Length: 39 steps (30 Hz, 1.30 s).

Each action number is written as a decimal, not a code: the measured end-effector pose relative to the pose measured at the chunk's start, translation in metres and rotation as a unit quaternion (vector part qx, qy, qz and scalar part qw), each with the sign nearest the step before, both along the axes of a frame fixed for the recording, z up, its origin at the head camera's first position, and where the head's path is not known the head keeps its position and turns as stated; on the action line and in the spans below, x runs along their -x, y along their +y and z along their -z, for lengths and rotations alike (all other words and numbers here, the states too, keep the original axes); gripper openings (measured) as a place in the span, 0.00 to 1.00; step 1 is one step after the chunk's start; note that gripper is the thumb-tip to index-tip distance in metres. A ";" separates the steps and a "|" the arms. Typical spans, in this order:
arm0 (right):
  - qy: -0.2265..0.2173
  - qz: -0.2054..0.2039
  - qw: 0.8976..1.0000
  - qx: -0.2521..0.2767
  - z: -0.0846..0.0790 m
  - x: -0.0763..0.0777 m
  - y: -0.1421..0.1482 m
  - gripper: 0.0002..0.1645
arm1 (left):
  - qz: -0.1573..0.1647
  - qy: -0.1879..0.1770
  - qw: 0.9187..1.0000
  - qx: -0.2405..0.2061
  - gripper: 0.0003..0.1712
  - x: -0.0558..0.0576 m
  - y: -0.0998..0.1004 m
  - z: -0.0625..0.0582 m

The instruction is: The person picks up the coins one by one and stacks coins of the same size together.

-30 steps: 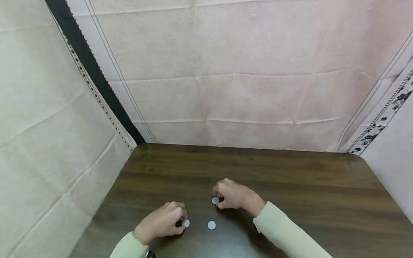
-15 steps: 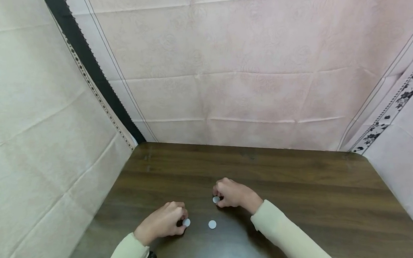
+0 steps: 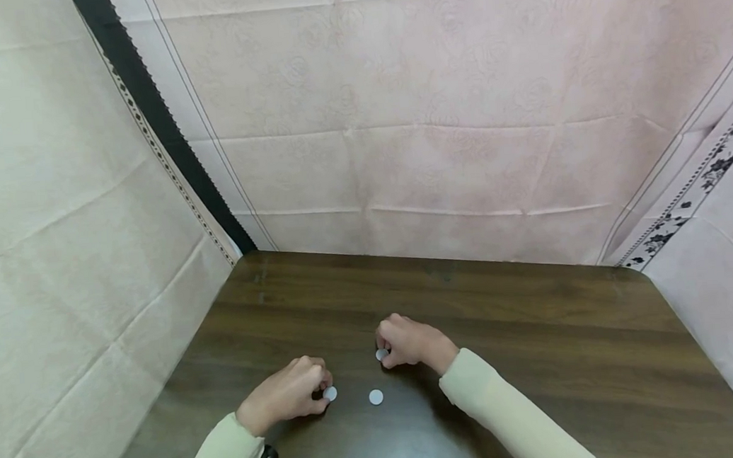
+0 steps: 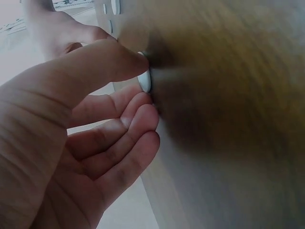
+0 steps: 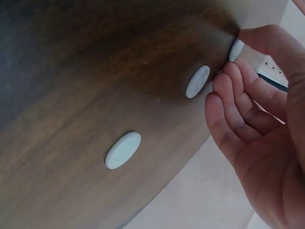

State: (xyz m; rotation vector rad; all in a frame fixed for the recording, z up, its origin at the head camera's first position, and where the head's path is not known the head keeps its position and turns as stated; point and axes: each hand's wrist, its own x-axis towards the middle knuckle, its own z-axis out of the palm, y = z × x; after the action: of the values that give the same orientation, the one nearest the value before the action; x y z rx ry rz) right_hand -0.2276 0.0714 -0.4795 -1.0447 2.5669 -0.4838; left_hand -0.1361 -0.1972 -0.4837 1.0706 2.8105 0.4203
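Note:
My left hand (image 3: 291,390) pinches a small flat white disc (image 3: 330,394) between thumb and forefinger, low at the table's surface. Farther right, my right hand (image 3: 413,343) has thumb and fingers at the edges of another white disc (image 3: 382,354), also at the table. Between the hands lies a loose white disc (image 3: 376,397), nearer to me. In the right wrist view, two more discs show flat on the table beside the right hand's fingers: a nearer disc (image 5: 123,150) and a farther disc (image 5: 198,82). From the head view my right hand seems to hide them.
The brown wooden table (image 3: 541,359) has pale cloth walls around it: a back cloth (image 3: 436,125), a left cloth (image 3: 86,241) and a right cloth (image 3: 727,267) with a dark floral border. A dark band (image 3: 267,456) sits at my left wrist.
Hands and discs keep almost the same places. The right forearm has shifted slightly to the left, and the head view has tilted a little.

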 end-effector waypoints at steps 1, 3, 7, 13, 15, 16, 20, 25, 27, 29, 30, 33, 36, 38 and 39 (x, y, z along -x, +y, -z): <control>0.006 -0.001 1.000 -0.004 0.000 0.000 -0.001 0.06 | -0.002 -0.005 1.000 -0.002 0.08 0.000 0.000 0.000; 0.018 -0.004 1.000 -0.012 0.001 -0.001 -0.004 0.05 | -0.005 -0.013 1.000 -0.003 0.08 0.001 0.000 -0.001; 0.046 -0.012 0.998 -0.030 0.002 -0.003 -0.008 0.13 | -0.007 -0.019 1.000 -0.002 0.08 0.003 0.000 -0.001; 0.070 -0.010 0.997 -0.036 0.004 -0.004 -0.010 0.19 | -0.009 -0.024 1.000 -0.010 0.09 0.004 0.000 -0.001; 0.076 -0.016 0.997 -0.029 0.005 -0.004 -0.009 0.16 | -0.010 -0.028 0.999 -0.012 0.08 0.004 0.000 -0.001; 0.079 -0.021 0.996 -0.026 0.006 -0.004 -0.008 0.14 | -0.010 -0.029 0.999 -0.013 0.08 0.004 0.000 -0.001; 0.081 -0.034 0.996 -0.012 0.008 -0.002 -0.004 0.07 | -0.011 -0.033 0.999 -0.011 0.06 0.004 0.001 0.000; 0.070 -0.037 0.997 -0.009 0.009 0.001 0.000 0.07 | -0.011 -0.038 0.999 -0.012 0.06 0.005 0.002 0.000; 0.068 -0.036 0.997 -0.013 0.009 0.002 0.002 0.07 | -0.012 -0.037 0.999 -0.013 0.07 0.005 0.003 -0.001; 0.066 -0.034 0.997 -0.016 0.008 0.003 0.003 0.07 | -0.012 -0.037 0.999 -0.013 0.07 0.005 0.003 -0.001; 0.066 -0.033 0.997 -0.018 0.008 0.003 0.003 0.07 | -0.013 -0.037 0.999 -0.013 0.07 0.005 0.003 -0.002; 0.059 -0.029 0.998 -0.023 0.008 0.005 0.004 0.07 | -0.016 -0.040 0.999 -0.011 0.07 0.004 0.003 -0.002; 0.050 -0.022 0.998 -0.025 0.007 0.004 0.006 0.08 | -0.017 -0.045 0.999 -0.011 0.06 0.004 0.004 -0.002; 0.047 -0.018 0.998 -0.025 0.006 0.004 0.006 0.10 | -0.017 -0.047 0.999 -0.012 0.06 0.004 0.004 -0.002; 0.046 -0.017 0.998 -0.025 0.005 0.004 0.007 0.10 | -0.017 -0.047 0.999 -0.012 0.07 0.005 0.004 -0.001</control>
State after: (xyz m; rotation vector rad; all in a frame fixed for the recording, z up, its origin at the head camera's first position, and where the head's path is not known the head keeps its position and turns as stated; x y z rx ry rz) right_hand -0.2316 0.0781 -0.4845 -1.1158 2.6228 -0.3691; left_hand -0.1409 -0.1935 -0.4822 0.9828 2.7516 0.4947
